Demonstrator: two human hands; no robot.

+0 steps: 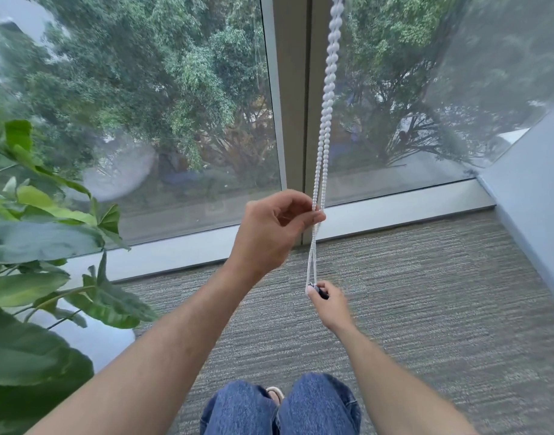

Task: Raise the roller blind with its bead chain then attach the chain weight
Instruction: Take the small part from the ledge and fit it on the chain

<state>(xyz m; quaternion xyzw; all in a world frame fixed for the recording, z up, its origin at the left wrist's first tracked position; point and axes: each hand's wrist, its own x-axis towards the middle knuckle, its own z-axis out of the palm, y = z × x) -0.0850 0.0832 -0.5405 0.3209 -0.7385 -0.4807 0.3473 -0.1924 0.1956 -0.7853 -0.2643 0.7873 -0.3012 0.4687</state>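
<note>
— Where does the white plastic bead chain (328,89) hang?

— It drops in two strands from the top of the view, in front of the grey window post (296,105) between the two panes, and narrows to a loop low over the grey striped carpet (426,309).

— And the person's hands?

— The left hand (277,229) is the higher one. Its thumb and fingertips are closed on both strands, pinching them together about level with the sill. The other fingers curl loosely above the palm.

— The right one?

— The right hand (327,304) sits lower, directly under the left, at the very bottom of the loop. Its fingers are curled round a small dark piece (320,291) that touches the end of the chain. This may be the chain weight, though it is blurred and mostly covered, so its shape cannot be told.

— Is the chain taut between them?

— The stretch between the two hands runs straight and close together.

— Anything else nearby?

— A large-leaved green plant (43,246) stands at the left, and the person's blue jeans (282,406) show at the bottom edge.
</note>
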